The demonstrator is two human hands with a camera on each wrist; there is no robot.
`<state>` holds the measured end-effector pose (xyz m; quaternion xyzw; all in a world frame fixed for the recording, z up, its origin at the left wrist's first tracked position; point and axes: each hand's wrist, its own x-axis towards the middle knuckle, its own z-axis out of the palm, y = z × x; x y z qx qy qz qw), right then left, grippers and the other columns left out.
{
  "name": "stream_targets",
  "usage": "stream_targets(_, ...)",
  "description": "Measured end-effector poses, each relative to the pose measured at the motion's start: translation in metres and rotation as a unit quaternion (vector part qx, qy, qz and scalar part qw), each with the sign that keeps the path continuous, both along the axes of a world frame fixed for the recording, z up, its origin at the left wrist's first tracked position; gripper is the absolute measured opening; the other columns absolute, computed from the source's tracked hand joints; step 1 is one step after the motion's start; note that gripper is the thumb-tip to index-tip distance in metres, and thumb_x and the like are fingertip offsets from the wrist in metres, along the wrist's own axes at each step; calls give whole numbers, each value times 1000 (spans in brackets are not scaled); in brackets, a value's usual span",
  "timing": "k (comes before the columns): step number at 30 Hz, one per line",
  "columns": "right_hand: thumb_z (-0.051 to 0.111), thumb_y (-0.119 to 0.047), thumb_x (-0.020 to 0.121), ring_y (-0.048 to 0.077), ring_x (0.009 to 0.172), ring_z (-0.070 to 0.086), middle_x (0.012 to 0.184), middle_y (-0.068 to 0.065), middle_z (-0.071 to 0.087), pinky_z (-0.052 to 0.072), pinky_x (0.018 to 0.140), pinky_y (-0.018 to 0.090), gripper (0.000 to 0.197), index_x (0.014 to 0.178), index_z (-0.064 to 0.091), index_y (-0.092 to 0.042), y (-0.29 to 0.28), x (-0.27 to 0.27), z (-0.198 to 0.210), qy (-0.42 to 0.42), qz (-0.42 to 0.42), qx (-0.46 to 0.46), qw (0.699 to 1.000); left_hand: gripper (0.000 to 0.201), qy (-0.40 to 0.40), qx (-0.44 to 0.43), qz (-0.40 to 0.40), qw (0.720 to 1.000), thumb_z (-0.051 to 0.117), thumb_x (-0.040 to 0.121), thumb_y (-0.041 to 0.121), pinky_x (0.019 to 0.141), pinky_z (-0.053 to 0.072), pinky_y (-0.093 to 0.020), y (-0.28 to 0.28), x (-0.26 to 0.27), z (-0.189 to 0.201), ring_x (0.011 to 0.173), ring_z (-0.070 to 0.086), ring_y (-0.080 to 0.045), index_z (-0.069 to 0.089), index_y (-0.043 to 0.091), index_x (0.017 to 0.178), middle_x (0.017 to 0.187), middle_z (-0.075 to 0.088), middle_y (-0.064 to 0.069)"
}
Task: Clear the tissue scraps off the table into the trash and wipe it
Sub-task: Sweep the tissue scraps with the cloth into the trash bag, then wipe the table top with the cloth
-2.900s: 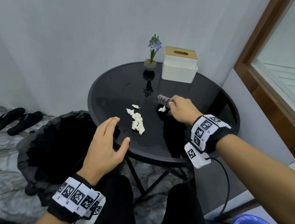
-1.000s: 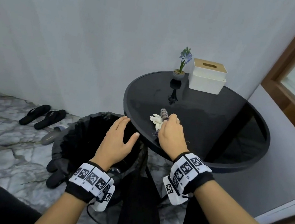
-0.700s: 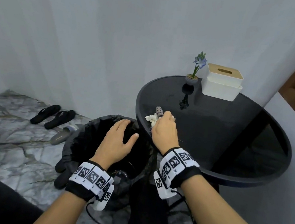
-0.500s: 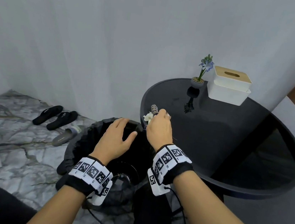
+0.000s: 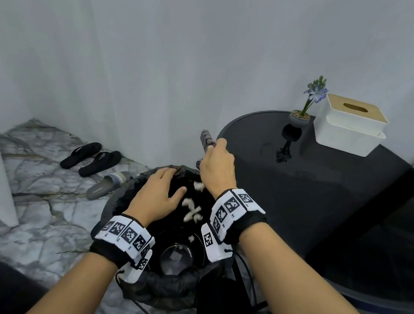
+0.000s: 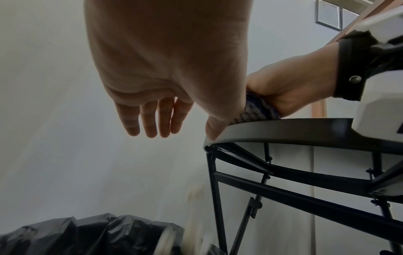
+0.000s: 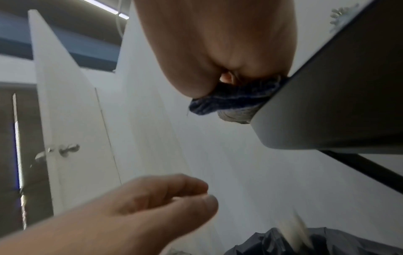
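Note:
White tissue scraps [image 5: 192,210] are falling in mid-air over the black-lined trash bin [image 5: 127,199], blurred as they drop [image 7: 294,231]. My right hand [image 5: 216,167] grips a rolled blue-grey cloth [image 5: 207,138] at the left rim of the round black table [image 5: 326,197]; the cloth [image 7: 231,103] hangs past the rim. My left hand [image 5: 159,194] is held open, palm down, over the bin beside the table edge, its fingers [image 6: 150,119] loosely spread and holding nothing.
A small potted flower [image 5: 303,108] and a white tissue box [image 5: 347,127] stand at the table's far side. Slippers [image 5: 93,158] lie on the marble floor left of the bin. Black table legs [image 6: 240,181] run down beside the bin.
My right hand has swept the pile of scraps with the cloth from the table's middle to its left rim and over it; the scraps now fall toward the bin. The left hand stayed by the rim.

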<state>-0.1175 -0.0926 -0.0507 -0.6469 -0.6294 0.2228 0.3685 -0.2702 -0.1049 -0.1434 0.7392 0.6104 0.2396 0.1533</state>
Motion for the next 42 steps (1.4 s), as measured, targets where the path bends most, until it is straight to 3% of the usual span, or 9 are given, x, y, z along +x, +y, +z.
stream_targets(3, 30, -23, 101, 22, 70, 57, 86, 11, 59, 46, 60, 37, 23, 110, 41, -6, -1, 3, 6, 76, 3, -13, 997, 67, 7, -14, 10, 1000, 51, 92, 48, 110, 37, -39, 0, -5, -5, 135, 42, -24, 39, 9, 144, 146, 45, -9)
stream_targets(8, 31, -24, 102, 5, 63, 47, 81, 3, 51, 37, 45, 9, 22, 103, 44, -6, -8, 23, 20, 122, -9, 23, 992, 70, 8, -26, 13, 1000, 49, 91, 52, 111, 37, -40, -2, -9, -4, 137, 40, -24, 37, 9, 146, 148, 43, -9)
stream_targets(14, 31, -26, 102, 8, 69, 54, 85, 7, 60, 36, 51, 15, 24, 105, 44, -7, -16, 65, 34, 69, -44, 48, 995, 69, 1, -30, 11, 999, 51, 93, 48, 113, 34, -38, -9, 1, -1, 140, 36, -23, 35, 9, 148, 151, 39, -8)
stream_targets(19, 39, -18, 99, 43, 94, 60, 105, 26, 55, 39, 67, 35, 26, 116, 39, 2, -25, 83, 31, -149, -54, -2, 987, 68, -6, -27, 4, 1000, 51, 93, 47, 113, 33, -38, -12, 14, 4, 141, 35, -22, 34, 11, 149, 153, 37, -7)
stream_targets(21, 45, -14, 97, 41, 103, 59, 106, 24, 51, 38, 68, 34, 26, 116, 39, 2, -29, 75, 24, -229, -28, -55, 972, 67, -12, -24, 2, 1000, 52, 93, 46, 112, 33, -37, -13, 18, 6, 140, 36, -22, 34, 11, 148, 152, 38, -7)
stream_targets(28, 38, -11, 98, 39, 118, 50, 132, 20, 50, 39, 90, 44, 30, 127, 40, -3, -39, 41, 6, -241, 20, -48, 969, 69, -19, -24, 9, 999, 53, 93, 47, 113, 33, -37, -16, 22, 7, 140, 37, -22, 35, 10, 148, 152, 40, -7)
stream_targets(34, 32, -18, 101, 42, 107, 55, 123, 22, 56, 39, 80, 45, 26, 123, 41, -5, -45, 35, 8, -188, 79, -44, 978, 68, -16, -28, 15, 999, 54, 93, 46, 112, 33, -37, -24, 23, 5, 139, 38, -23, 36, 9, 148, 152, 40, -8)
stream_targets(38, 32, -28, 101, 37, 75, 58, 90, 19, 63, 43, 62, 40, 23, 115, 41, -13, -51, 55, 4, -146, 109, -37, 983, 68, -10, -28, 16, 999, 54, 92, 47, 111, 34, -36, -26, 24, 4, 138, 39, -24, 37, 9, 147, 151, 41, -8)
stream_targets(42, 31, -36, 101, 33, 65, 60, 77, 13, 63, 52, 63, 48, 22, 106, 42, -19, -67, 73, 3, -110, 150, -30, 982, 68, -9, -29, 18, 999, 55, 92, 46, 110, 33, -36, -27, 29, 5, 138, 40, -24, 38, 9, 147, 150, 42, -9)
